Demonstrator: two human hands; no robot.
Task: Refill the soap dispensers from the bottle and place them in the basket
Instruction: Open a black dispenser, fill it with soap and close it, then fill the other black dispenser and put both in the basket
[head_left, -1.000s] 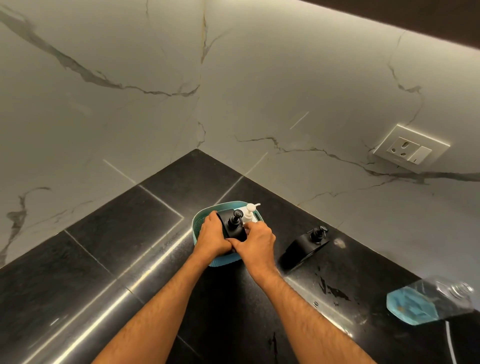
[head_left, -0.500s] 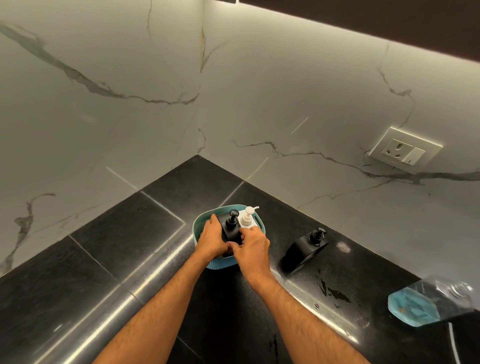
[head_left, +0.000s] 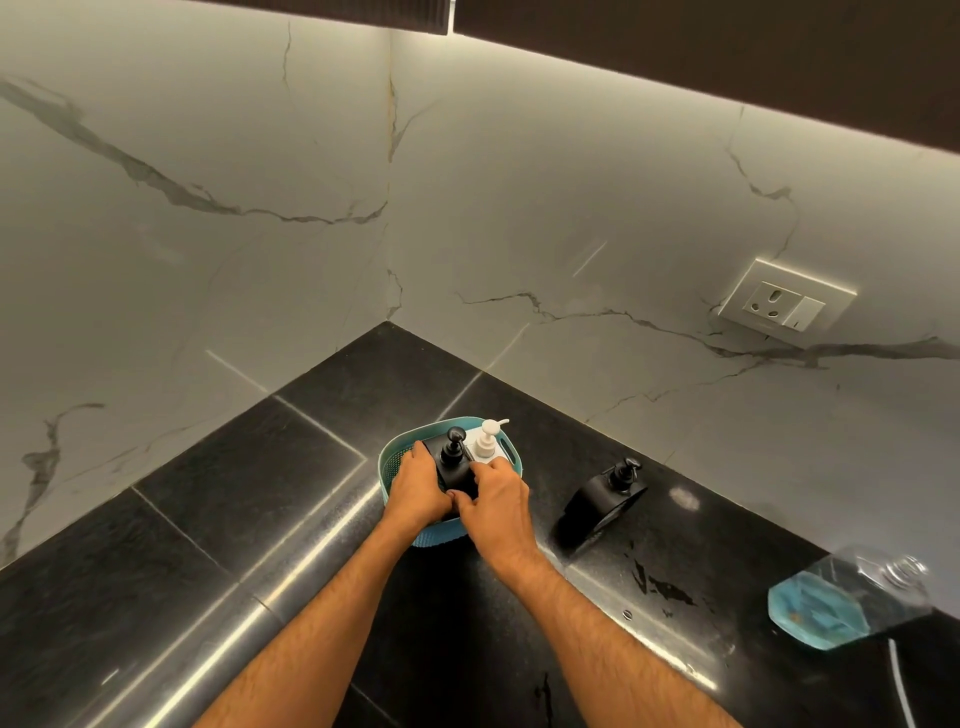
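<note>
A teal basket (head_left: 390, 457) stands on the black counter near the wall corner. Inside it sit a black pump dispenser (head_left: 453, 461) and, behind it to the right, a white pump dispenser (head_left: 487, 441). My left hand (head_left: 418, 491) grips the black dispenser's left side and my right hand (head_left: 496, 506) grips its right side, with the thumbs meeting in front. The lower part of that dispenser is hidden by my hands. A second black dispenser (head_left: 600, 499) stands on the counter to the right of the basket. The clear refill bottle (head_left: 852, 597) with blue soap lies at the far right.
Marble walls meet in a corner behind the basket. A wall socket (head_left: 784, 304) sits on the right wall. Dark wet smears (head_left: 660, 587) mark the counter between the second dispenser and the bottle. A white cord (head_left: 901, 686) runs off the lower right.
Both hands have stayed on the black dispenser in the basket, and it looks slightly lower in the basket. The camera has tilted up a little, so everything sits lower in view.
</note>
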